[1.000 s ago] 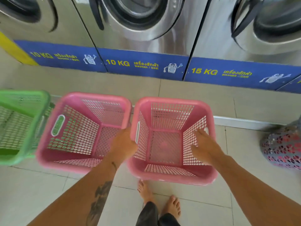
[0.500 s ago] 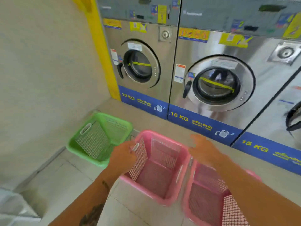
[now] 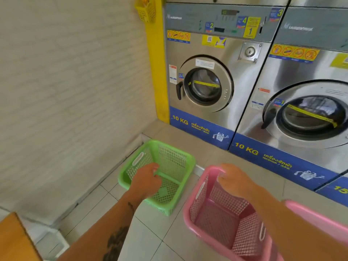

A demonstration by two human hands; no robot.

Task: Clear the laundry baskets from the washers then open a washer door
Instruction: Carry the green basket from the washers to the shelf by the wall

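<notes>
A green basket (image 3: 175, 157) sits on the floor by the left wall. My left hand (image 3: 146, 180) reaches into it, fingers curled round a green bar across its inside. To its right stands a pink basket (image 3: 212, 221). My right hand (image 3: 233, 179) rests on its far rim with the fingers hooked over the edge. A second pink basket (image 3: 320, 219) shows only its rim at the right, behind my forearm. The left 10 KG washer's round door (image 3: 207, 85) is shut, its black handle (image 3: 179, 90) on the left side. The neighbouring washer's door (image 3: 310, 113) is shut too.
The washers stand on a raised tiled step (image 3: 188, 136) behind the baskets. A yellow pillar (image 3: 160, 72) with a small yellow holder (image 3: 146, 10) marks the corner. The wall (image 3: 66, 91) runs along the left. An orange-brown surface (image 3: 15, 240) juts in at lower left.
My left hand has gone from the pink basket's left rim over into the green basket. My right hand has come down onto the pink basket's far rim. My view has swung left.
</notes>
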